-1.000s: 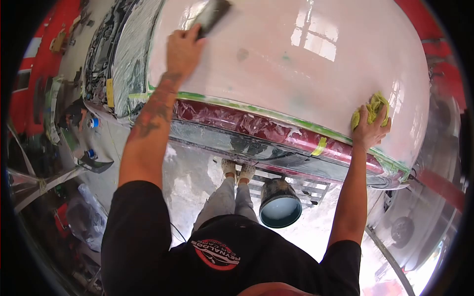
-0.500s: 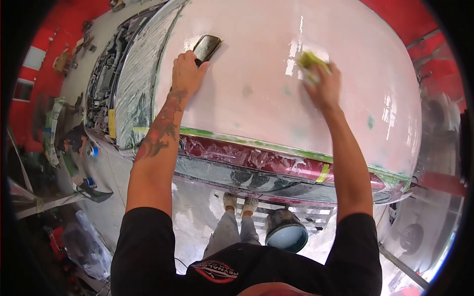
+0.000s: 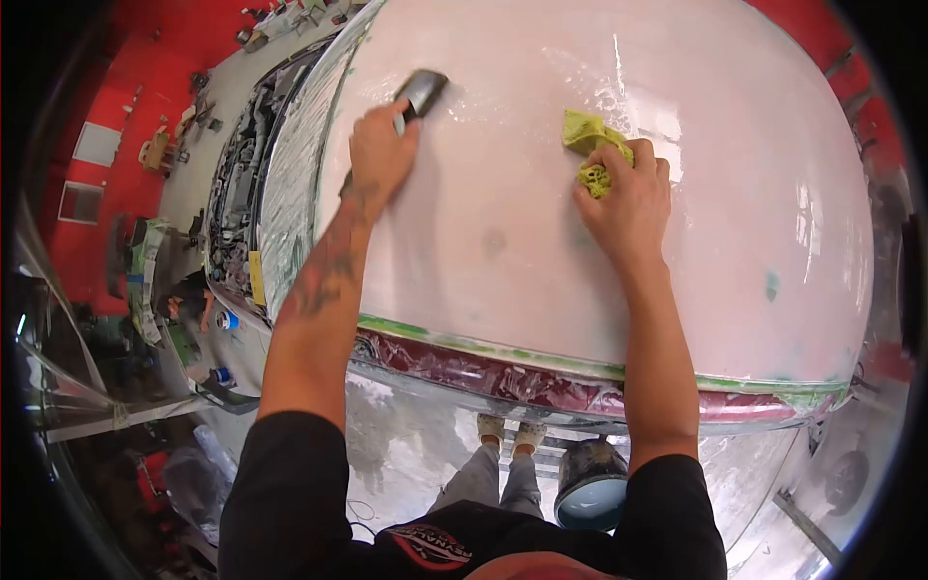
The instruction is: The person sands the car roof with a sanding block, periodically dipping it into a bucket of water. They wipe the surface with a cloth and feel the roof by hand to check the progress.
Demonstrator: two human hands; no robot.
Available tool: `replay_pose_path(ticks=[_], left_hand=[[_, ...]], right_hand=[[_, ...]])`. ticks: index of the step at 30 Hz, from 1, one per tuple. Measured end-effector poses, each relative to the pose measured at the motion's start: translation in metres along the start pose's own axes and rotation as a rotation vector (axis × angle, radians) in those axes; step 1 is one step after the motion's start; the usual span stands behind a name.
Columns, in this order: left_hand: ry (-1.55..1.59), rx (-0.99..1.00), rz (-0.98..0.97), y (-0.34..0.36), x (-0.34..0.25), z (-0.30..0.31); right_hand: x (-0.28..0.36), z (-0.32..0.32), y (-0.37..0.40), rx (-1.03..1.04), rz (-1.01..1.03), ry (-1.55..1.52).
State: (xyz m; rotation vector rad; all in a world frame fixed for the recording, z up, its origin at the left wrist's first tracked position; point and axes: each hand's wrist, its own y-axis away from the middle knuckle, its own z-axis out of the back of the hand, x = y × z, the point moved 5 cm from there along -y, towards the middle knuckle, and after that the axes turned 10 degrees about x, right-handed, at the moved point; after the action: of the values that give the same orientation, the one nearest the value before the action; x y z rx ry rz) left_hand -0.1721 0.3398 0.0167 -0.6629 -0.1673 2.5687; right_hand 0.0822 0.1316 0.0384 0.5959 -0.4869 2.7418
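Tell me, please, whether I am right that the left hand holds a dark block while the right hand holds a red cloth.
Not quite: the head view shows that the cloth in the right hand is yellow-green, not red; the left hand does hold a dark block.

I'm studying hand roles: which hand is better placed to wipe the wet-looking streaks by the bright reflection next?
Probably the right hand: it grips the yellow-green cloth near those streaks on the pale panel. The left hand holds a dark block, farther off.
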Motion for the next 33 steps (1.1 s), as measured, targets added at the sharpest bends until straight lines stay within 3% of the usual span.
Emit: replay_pose_path(ticks=[1,4,5,7,9,13,15,17,19,21,23,26,29,33], left_hand=[[-0.045,-0.085,0.01,-0.021,0.005,-0.002],[0.02,0.017,0.002,0.017,-0.033,-0.002],[0.011,0.154,-0.085,0.051,-0.051,-0.006],[-0.117,0.078,-0.293,0.126,-0.091,-0.002],[-0.025,0.29,-0.272,0.141,-0.099,0.005],[-0.036,0.149,-0.349,0.042,-0.067,-0.009],[-0.027,0.171,-0.202,-0.048,-0.05,-0.01],[-0.152,0.05,-0.082,-0.124,-0.011,-0.021],[-0.094,0.093,0.098,-0.132,-0.024,-0.016],[-0.038,0.139,-0.07,-0.084,-0.053,-0.022],[-0.102,0.141,-0.411,0.002,-0.1,-0.025],[-0.011,0.3,-0.45,0.024,-0.123,-0.019],[-0.051,0.137,-0.362,-0.073,-0.076,-0.028],[-0.116,0.049,0.103,-0.216,0.02,-0.027]], right_hand=[[-0.001,0.0,0.0,-0.001,-0.002,-0.005],[0.002,0.004,0.004,0.013,0.035,-0.007],[0.002,0.005,0.004,0.019,0.033,-0.017],[0.002,0.007,0.004,0.017,0.027,-0.037],[0.002,0.005,0.005,0.034,0.014,-0.073],[0.002,0.006,0.004,0.078,0.002,-0.071],[0.001,0.006,0.003,0.091,0.004,-0.071],[0.001,0.005,0.002,0.085,0.012,-0.072],[0.002,0.006,0.005,0.09,0.014,-0.08],[0.002,0.007,0.002,0.108,0.013,-0.086],[0.002,0.01,0.002,0.114,0.015,-0.091],[0.001,0.01,0.001,0.117,0.022,-0.081],[0.001,0.008,0.0,0.105,0.034,-0.073],[-0.002,0.007,0.0,0.094,0.039,-0.088]])
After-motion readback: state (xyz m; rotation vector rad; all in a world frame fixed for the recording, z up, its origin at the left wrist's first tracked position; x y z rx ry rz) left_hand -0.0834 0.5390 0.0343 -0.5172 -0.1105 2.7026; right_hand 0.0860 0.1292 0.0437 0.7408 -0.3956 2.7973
